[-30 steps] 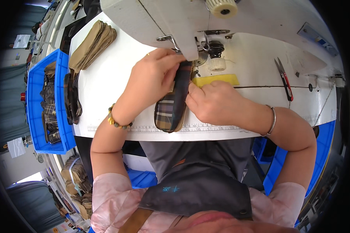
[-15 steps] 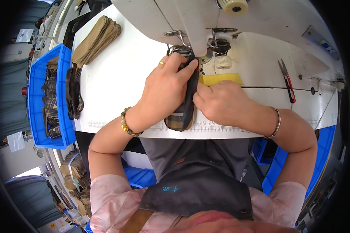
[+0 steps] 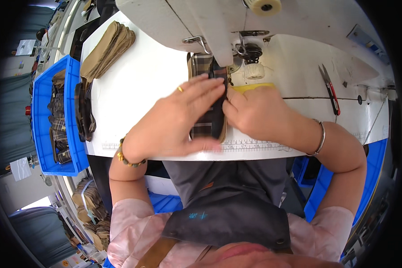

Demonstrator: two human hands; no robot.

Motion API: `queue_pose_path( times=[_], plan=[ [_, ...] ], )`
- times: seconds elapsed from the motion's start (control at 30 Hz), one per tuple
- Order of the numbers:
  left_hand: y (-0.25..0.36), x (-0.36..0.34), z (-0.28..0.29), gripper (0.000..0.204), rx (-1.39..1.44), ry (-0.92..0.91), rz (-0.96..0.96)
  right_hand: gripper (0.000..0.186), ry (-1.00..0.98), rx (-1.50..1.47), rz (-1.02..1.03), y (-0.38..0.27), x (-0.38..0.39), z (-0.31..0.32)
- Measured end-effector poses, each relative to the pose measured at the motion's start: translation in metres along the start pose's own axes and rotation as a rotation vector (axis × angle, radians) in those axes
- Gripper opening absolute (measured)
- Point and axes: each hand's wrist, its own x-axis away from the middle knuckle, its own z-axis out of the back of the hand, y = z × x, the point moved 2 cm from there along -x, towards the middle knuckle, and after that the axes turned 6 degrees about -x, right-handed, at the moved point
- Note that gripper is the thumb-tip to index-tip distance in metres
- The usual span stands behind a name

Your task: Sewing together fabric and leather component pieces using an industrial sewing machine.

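A plaid fabric piece [image 3: 205, 124] with a dark band lengthwise and a tan edge lies under the presser foot of the white sewing machine [image 3: 210, 27]. My left hand [image 3: 176, 118] is open over it, slightly blurred, fingers stretched toward the foot with their tips on the cloth and the thumb near its lower end. My right hand [image 3: 250, 111] is closed, fingertips pinched at the piece's right edge just below the needle area. A yellow strip [image 3: 261, 85] lies partly behind that hand.
Tan cut pieces [image 3: 105, 51] are stacked at back left, beside plaid pieces [image 3: 85, 114] and a blue crate [image 3: 41, 134] full of them. Red-handled snips [image 3: 331, 94] lie right. The white table [image 3: 120, 107] has a printed ruler along its front edge. More blue bins [image 3: 357, 187] stand below.
The plaid piece has moved further under the machine, more of it showing behind the foot. My left hand has loosened and slid down toward the front edge, fingers straighter. My right hand stays at the edge.
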Motion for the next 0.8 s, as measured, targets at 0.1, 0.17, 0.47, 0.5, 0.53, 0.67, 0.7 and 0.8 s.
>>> queue_pose_path(
  times=[0.1, 0.17, 0.47, 0.5, 0.53, 0.67, 0.7, 0.8],
  plan=[
    [0.017, 0.011, 0.0, 0.079, -0.028, -0.15, -0.016, 0.023, -0.017, 0.083, 0.092, -0.016, 0.006, -0.008],
    [0.02, 0.011, -0.003, 0.087, -0.127, -0.19, 0.014, 0.024, -0.038, 0.1, 0.117, -0.025, 0.007, -0.004],
    [0.015, 0.011, -0.019, 0.063, -0.227, 0.019, -0.086, 0.022, -0.048, 0.188, 0.174, -0.035, 0.009, 0.005],
    [0.016, 0.011, -0.02, 0.063, -0.227, 0.018, -0.085, 0.02, -0.033, 0.187, 0.174, -0.036, 0.009, 0.006],
    [0.018, 0.01, -0.021, 0.062, -0.242, 0.025, -0.086, 0.02, -0.034, 0.186, 0.172, -0.037, 0.009, 0.006],
    [0.021, 0.007, -0.023, 0.06, -0.254, 0.025, -0.076, 0.015, -0.027, 0.192, 0.204, -0.038, 0.009, 0.005],
    [0.021, 0.006, -0.023, 0.06, -0.253, 0.025, -0.075, 0.015, -0.009, 0.176, 0.214, -0.038, 0.009, 0.005],
    [0.022, 0.006, -0.025, 0.058, -0.241, 0.04, -0.064, 0.015, 0.006, 0.169, 0.261, -0.037, 0.009, 0.003]
  ],
)
